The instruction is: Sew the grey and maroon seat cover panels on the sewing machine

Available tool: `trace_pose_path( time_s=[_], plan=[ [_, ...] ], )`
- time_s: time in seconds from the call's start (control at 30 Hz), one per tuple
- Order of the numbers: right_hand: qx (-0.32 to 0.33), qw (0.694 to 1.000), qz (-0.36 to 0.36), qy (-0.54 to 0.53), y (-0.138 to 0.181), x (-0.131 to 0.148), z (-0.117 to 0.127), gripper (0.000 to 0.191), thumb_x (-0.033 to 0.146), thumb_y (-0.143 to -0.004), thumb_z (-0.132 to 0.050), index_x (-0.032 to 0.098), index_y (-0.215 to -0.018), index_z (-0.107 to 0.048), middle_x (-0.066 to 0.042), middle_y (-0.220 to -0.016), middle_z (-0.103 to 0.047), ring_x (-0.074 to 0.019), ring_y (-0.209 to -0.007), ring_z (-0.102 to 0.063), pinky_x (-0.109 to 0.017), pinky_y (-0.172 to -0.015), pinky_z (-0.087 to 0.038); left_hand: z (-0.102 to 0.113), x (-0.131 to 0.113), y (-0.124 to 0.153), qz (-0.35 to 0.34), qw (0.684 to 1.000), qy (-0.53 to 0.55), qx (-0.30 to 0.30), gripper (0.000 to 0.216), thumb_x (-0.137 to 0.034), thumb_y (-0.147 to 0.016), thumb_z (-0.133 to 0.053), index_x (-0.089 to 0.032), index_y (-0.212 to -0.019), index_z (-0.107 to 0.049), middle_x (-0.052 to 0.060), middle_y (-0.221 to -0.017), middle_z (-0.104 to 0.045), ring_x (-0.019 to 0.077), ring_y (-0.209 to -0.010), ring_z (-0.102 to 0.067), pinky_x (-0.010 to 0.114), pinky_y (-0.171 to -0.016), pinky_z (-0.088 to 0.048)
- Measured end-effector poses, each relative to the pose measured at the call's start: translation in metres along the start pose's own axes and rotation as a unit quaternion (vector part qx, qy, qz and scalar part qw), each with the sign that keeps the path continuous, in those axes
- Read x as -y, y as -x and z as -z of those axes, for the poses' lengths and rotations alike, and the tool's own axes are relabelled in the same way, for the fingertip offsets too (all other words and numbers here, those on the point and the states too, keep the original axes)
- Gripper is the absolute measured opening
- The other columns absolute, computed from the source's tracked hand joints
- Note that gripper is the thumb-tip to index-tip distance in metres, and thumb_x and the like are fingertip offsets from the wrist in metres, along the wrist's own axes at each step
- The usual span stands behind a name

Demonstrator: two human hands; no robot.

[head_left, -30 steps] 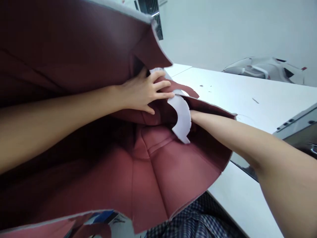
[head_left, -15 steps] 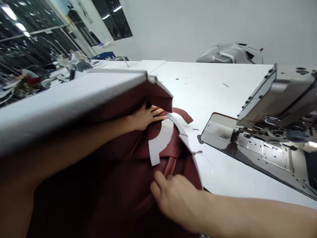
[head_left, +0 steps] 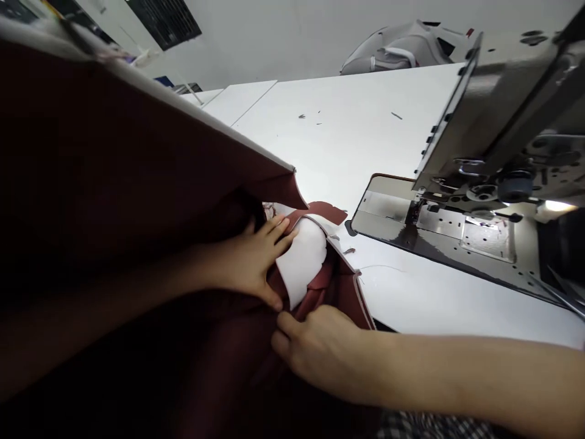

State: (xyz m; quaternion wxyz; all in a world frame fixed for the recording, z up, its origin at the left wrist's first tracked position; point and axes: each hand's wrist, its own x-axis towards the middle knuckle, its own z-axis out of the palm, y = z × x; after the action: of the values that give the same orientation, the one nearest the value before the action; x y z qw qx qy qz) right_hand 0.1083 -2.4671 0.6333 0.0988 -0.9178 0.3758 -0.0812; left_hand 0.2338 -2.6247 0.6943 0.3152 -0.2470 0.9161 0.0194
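Observation:
A large dark red cover [head_left: 183, 158] with a white backing drapes over the left and front of the view. Under its raised fold, my left hand [head_left: 251, 262] lies with fingers spread on the material, its fingertips at the edge of a curved white piece [head_left: 301, 256]. Below that piece, my right hand [head_left: 320, 353] is closed, thumb and forefinger pinching the dark red material. A small red flap [head_left: 326, 212] sticks out past the seam onto the table. Most of the cover near my body is in deep shadow.
On the right stands an industrial sewing machine [head_left: 507, 134], its metal bed plate [head_left: 388, 207] close to the cover's edge. Thread scraps [head_left: 397, 116] lie on the white table [head_left: 356, 140]. A grey sewn cover [head_left: 402, 49] rests at the back by the wall.
My left hand has moved down and nearer my right, its thumb now by my right fingertips. The cover's left fold stands higher, and more of the white piece shows. The view has shifted.

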Motion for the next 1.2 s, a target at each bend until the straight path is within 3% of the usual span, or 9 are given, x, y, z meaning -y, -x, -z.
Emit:
trace_pose_path(
  time_s=[0.07,0.13,0.23,0.3,0.4,0.53,0.77,1.07,1.2],
  plan=[
    [0.048,0.998,-0.027,0.025,-0.009,-0.009,0.007,0.025,0.013,-0.09,-0.057,0.01,-0.115,-0.06,-0.011,-0.096,-0.066,-0.0189,-0.065,-0.062,-0.029,-0.04,-0.038,-0.004,-0.01,0.0,0.009,0.999,-0.035,-0.02,0.111,-0.058,-0.074,-0.071,-0.006,-0.159,-0.022,0.026,-0.164,-0.008,0.0445,-0.154,-0.005,0.067,-0.118,-0.019],
    [0.063,0.996,-0.032,0.044,-0.01,-0.012,0.013,0.024,0.01,-0.09,-0.055,0.008,-0.113,-0.061,-0.011,-0.09,-0.066,-0.0191,-0.067,-0.061,-0.029,-0.043,-0.039,-0.001,-0.01,-0.002,0.02,0.998,-0.034,-0.056,0.083,-0.039,-0.08,-0.066,-0.011,-0.153,-0.039,0.02,-0.162,-0.028,0.038,-0.153,-0.021,0.057,-0.121,-0.026],
    [0.0,0.999,0.016,0.052,0.002,0.001,0.017,0.012,0.008,-0.085,-0.057,0.01,-0.095,-0.062,-0.008,-0.079,-0.057,-0.0194,-0.067,-0.055,-0.027,-0.036,-0.029,0.019,0.001,-0.007,0.033,0.996,0.03,-0.08,0.048,-0.026,-0.081,-0.056,-0.025,-0.128,-0.068,0.005,-0.139,-0.062,0.0275,-0.132,-0.055,0.039,-0.111,-0.042],
    [-0.053,0.997,0.042,0.043,0.014,0.014,0.017,0.006,0.009,-0.082,-0.061,0.012,-0.086,-0.061,-0.005,-0.076,-0.051,-0.0188,-0.067,-0.051,-0.027,-0.034,-0.022,0.033,0.01,-0.01,0.06,0.993,0.067,-0.072,0.039,-0.026,-0.08,-0.053,-0.029,-0.111,-0.077,0.001,-0.123,-0.072,0.0246,-0.117,-0.064,0.034,-0.103,-0.047],
    [-0.079,0.996,0.041,0.025,0.026,0.028,0.014,0.003,0.014,-0.082,-0.062,0.015,-0.083,-0.059,-0.003,-0.073,-0.047,-0.017,-0.059,-0.046,-0.029,-0.034,-0.018,0.046,0.017,-0.016,0.097,0.99,0.095,-0.045,0.036,-0.027,-0.072,-0.057,-0.03,-0.1,-0.08,-0.001,-0.116,-0.074,0.0238,-0.11,-0.066,0.031,-0.097,-0.048],
    [-0.11,0.994,0.008,-0.013,0.032,0.031,0.004,0.004,0.019,-0.088,-0.057,0.018,-0.084,-0.057,-0.001,-0.07,-0.05,-0.0149,-0.046,-0.037,-0.032,-0.035,-0.016,0.045,0.021,-0.021,0.092,0.989,0.111,-0.029,0.031,-0.029,-0.066,-0.06,-0.033,-0.09,-0.08,-0.004,-0.102,-0.076,0.0214,-0.102,-0.066,0.026,-0.086,-0.049],
    [-0.152,0.986,-0.019,-0.072,0.057,0.029,-0.017,0.01,0.022,-0.089,-0.058,0.022,-0.08,-0.052,0.0,-0.072,-0.054,-0.0159,-0.048,-0.042,-0.033,-0.04,-0.032,0.045,0.021,-0.022,0.096,0.984,0.152,-0.01,0.015,-0.025,-0.064,-0.056,-0.021,-0.064,-0.07,-0.001,-0.064,-0.064,0.016,-0.066,-0.057,0.027,-0.056,-0.037],
    [-0.217,0.965,-0.029,-0.144,0.075,0.026,-0.037,0.027,0.013,-0.099,-0.031,0.021,-0.079,-0.048,-0.002,-0.074,-0.053,-0.0166,-0.053,-0.04,-0.032,-0.047,-0.033,0.044,0.015,-0.018,0.086,0.986,0.135,-0.038,0.016,-0.029,-0.064,-0.062,-0.026,-0.071,-0.076,-0.003,-0.07,-0.067,0.0166,-0.073,-0.059,0.028,-0.059,-0.036],
    [-0.175,0.972,-0.015,-0.157,0.083,0.02,-0.04,0.025,0.009,-0.097,-0.034,0.02,-0.083,-0.051,-0.004,-0.079,-0.057,-0.0163,-0.059,-0.046,-0.03,-0.054,-0.039,0.043,0.014,-0.019,0.068,0.989,0.123,-0.05,0.017,-0.032,-0.065,-0.063,-0.026,-0.074,-0.077,-0.002,-0.071,-0.069,0.017,-0.073,-0.059,0.028,-0.061,-0.035]
  ],
)
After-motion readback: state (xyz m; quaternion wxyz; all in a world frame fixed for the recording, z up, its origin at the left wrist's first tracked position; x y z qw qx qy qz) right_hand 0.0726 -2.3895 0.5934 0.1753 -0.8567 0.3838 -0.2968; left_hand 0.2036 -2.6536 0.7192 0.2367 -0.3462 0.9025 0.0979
